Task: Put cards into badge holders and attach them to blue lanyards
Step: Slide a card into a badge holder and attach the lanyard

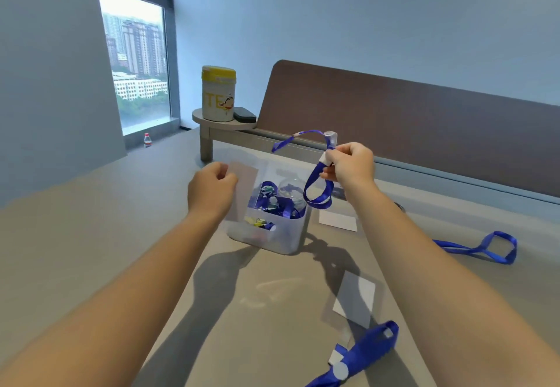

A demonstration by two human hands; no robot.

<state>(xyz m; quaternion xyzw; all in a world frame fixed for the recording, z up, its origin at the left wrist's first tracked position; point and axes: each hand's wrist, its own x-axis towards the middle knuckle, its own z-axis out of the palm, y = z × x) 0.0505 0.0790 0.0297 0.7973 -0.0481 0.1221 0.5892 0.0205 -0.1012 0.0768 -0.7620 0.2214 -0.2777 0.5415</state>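
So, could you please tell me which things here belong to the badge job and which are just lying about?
Job:
- clear badge holder in left hand
- blue lanyard in right hand
- carded holder on table
- white card
- spare lanyards
- supply bin

Lying about:
- yellow-lidded canister
- black case
- water bottle

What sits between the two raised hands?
In the head view, the translucent plastic bin of blue lanyards stands between the left hand, holding a clear badge holder, and the right hand.
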